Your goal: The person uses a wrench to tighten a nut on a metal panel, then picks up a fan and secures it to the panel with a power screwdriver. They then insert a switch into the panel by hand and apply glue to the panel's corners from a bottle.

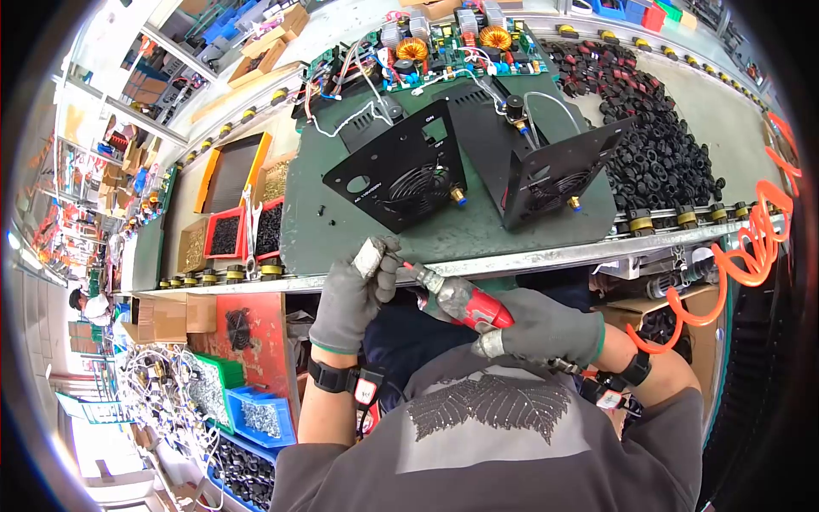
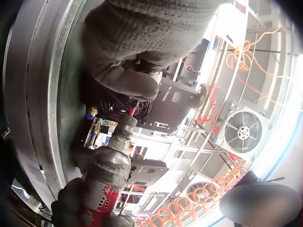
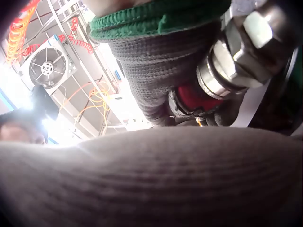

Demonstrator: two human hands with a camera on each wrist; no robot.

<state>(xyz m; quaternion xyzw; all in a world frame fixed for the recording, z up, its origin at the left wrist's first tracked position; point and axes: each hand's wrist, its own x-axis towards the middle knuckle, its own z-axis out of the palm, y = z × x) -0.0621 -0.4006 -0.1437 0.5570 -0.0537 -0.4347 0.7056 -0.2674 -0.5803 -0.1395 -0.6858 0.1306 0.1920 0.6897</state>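
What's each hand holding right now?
Right hand: closed, holding the red power tool.
Left hand: curled near the tool's tip; whether it holds something cannot be told.

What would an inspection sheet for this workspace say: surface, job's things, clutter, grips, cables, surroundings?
Surface: green mat, with a few tiny black pieces.
Job's things: two black panels, standing tilted; red driver.
Clutter: heap of black parts at right; circuit boards behind the panels.
Grips: right grip, gloved, holds the driver; left grip, gloved, curls at its tip, any held piece unclear.
Cables: orange coiled hose at right; tangled wires lower left.
Surroundings: fan unit in wrist views; another person far left.
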